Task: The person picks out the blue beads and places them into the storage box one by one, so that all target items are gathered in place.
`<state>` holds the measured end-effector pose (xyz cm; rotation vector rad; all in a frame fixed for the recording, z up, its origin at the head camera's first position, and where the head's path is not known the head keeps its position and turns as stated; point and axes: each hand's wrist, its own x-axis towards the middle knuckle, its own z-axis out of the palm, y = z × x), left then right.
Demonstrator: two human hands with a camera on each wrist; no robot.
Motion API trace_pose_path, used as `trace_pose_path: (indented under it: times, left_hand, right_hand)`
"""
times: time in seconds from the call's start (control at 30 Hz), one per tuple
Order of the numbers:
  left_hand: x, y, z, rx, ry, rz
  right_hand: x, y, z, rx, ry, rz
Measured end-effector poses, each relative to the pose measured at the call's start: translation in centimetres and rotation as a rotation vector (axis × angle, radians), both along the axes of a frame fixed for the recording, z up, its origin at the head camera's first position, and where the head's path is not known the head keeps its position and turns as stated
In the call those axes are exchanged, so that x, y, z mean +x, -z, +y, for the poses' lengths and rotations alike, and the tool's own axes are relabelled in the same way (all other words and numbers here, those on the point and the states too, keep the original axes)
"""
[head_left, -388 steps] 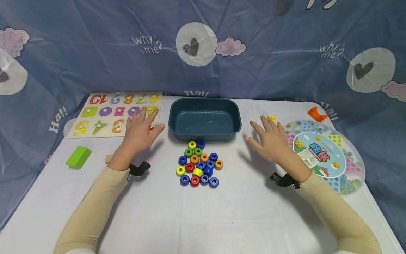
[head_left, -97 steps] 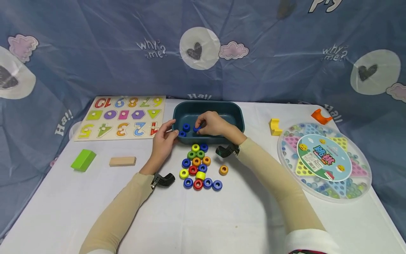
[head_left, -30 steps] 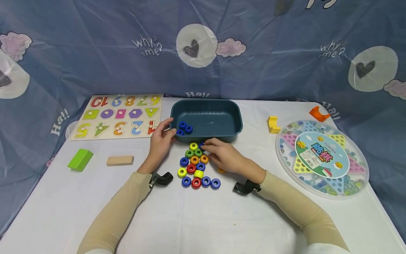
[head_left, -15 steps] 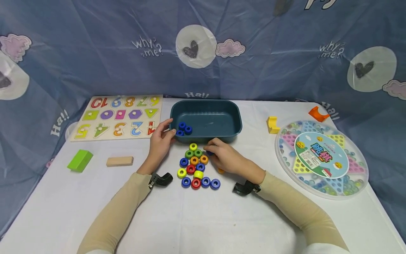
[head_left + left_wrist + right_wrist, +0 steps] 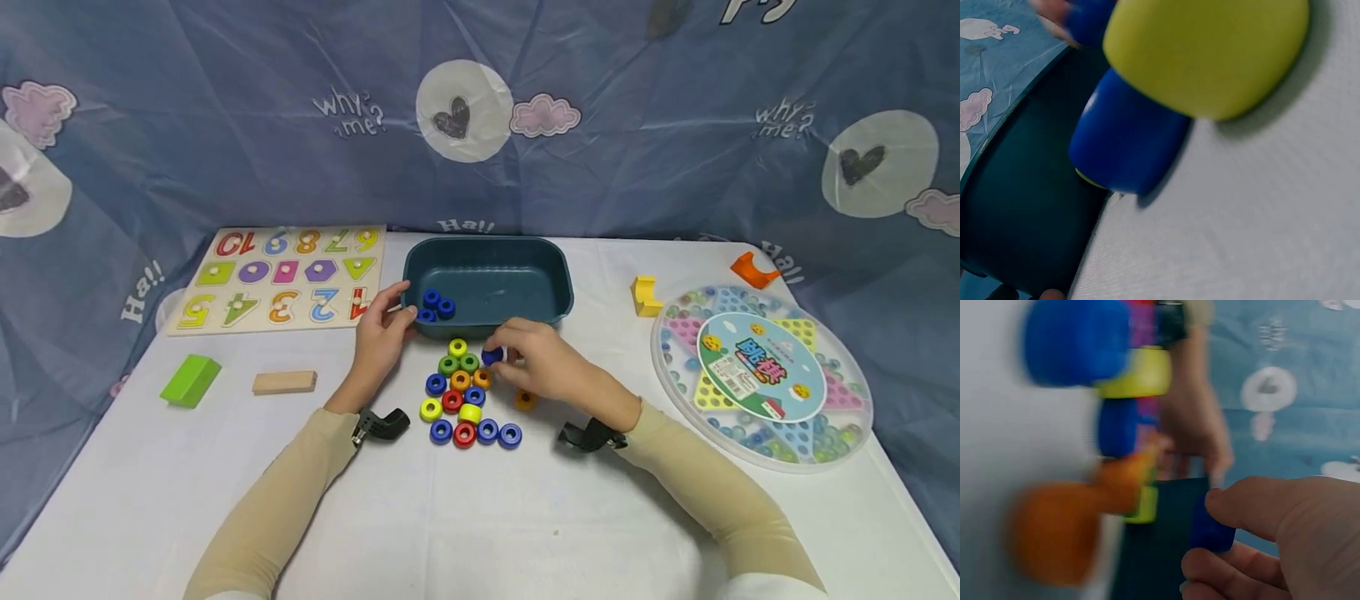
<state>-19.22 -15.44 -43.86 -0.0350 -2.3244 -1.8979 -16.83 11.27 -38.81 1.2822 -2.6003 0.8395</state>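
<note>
My right hand (image 5: 546, 360) pinches a blue bead (image 5: 492, 357) between thumb and fingers, just in front of the dark teal plastic bin (image 5: 517, 287). In the right wrist view the same blue bead (image 5: 1212, 528) shows between the thumb and fingertips. At the bin's left end my left hand (image 5: 378, 343) holds the wall, thumb by the near corner. Inside the bin's left side lie several blue beads (image 5: 446, 308). Before it on the cloth is a cluster of red, blue, yellow, green and orange beads, a yellow bead (image 5: 457, 348) nearest the bin. An orange bead (image 5: 526, 402) sits under the right wrist.
A wooden number puzzle board (image 5: 281, 279) lies at the back left, with a green block (image 5: 191, 381) and a plain wooden block (image 5: 285, 382) in front. To the right are a yellow block (image 5: 645, 297), an orange arch block (image 5: 754, 271) and a round marble game (image 5: 761, 367).
My right hand went from the bin to the beads, drew a blue bead off the top of the cluster to the right and now lifts it slightly. The left hand stays at the bin.
</note>
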Motion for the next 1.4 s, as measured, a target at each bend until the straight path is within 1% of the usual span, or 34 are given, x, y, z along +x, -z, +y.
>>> trace_pose_path:
  times: [0.1,0.17,0.23,0.3,0.33,0.47,0.53,0.57,0.7,0.77,0.8,0.9,1.03,1.07,1.17,1.27,1.33,1.4]
  left_hand:
    - [0.0,0.0,0.0,0.008,0.001,0.007]
    - [0.0,-0.1,0.0,0.011,0.003,-0.001]
    - [0.0,-0.1,0.0,0.016,0.005,-0.018]
    - [0.0,-0.2,0.0,0.021,0.008,-0.031]
    - [0.1,-0.3,0.0,0.023,0.010,-0.038]
    - [1.1,-2.0,0.5,0.006,0.012,-0.046]
    - [1.0,-1.8,0.6,0.000,0.012,-0.041]
    - [1.1,-2.0,0.6,0.000,0.012,-0.042]
    - [1.0,-1.9,0.5,0.016,0.015,-0.047]
    - [1.4,-2.8,0.6,0.015,0.017,-0.052]
    - [1.5,-2.9,0.6,0.011,0.019,-0.047]
    - [1.0,-2.2,0.3,0.013,0.019,-0.037]
    - [0.1,-0.5,0.0,0.008,0.014,-0.026]
    - [0.0,-0.4,0.0,0.006,0.011,-0.020]
    - [-0.1,0.0,-0.1,-0.001,0.005,-0.005]
    - [-0.1,0.1,0.0,0.003,0.004,0.004]
    - [0.0,0.0,0.0,0.007,0.004,0.003]
    - [0.0,0.0,0.0,0.009,0.007,0.001]
  right_hand:
    - [-1.2,-1.7,-0.2,-0.102,-0.007,0.015]
    - [-2.3,-2.7,-0.5,-0.135,0.004,0.014]
    - [-3.6,-3.3,-1.1,-0.130,0.027,-0.002]
    - [-4.9,-3.6,-1.8,-0.105,0.059,-0.044]
    - [-5.5,-3.6,-2.2,-0.089,0.076,-0.072]
    - [-8.2,-2.5,-3.8,-0.017,0.144,-0.192]
    - [-9.2,-1.8,-4.5,0.018,0.168,-0.236]
    - [-9.6,-1.4,-4.8,0.035,0.178,-0.252]
    - [-10.9,-0.4,-6.0,0.107,0.211,-0.299]
    - [-11.3,-0.1,-6.4,0.132,0.222,-0.328]
    - [-11.5,0.0,-6.6,0.142,0.226,-0.342]
    - [-11.6,0.1,-7.0,0.152,0.232,-0.370]
    - [-11.6,0.2,-7.0,0.150,0.238,-0.382]
    - [-11.5,0.2,-7.0,0.147,0.237,-0.383]
    - [-11.5,0.2,-6.9,0.142,0.227,-0.382]
    - [-11.3,0.1,-6.6,0.123,0.204,-0.377]
    - [-11.0,-0.2,-6.2,0.093,0.180,-0.367]
    - [-10.3,-0.8,-5.7,0.053,0.151,-0.344]
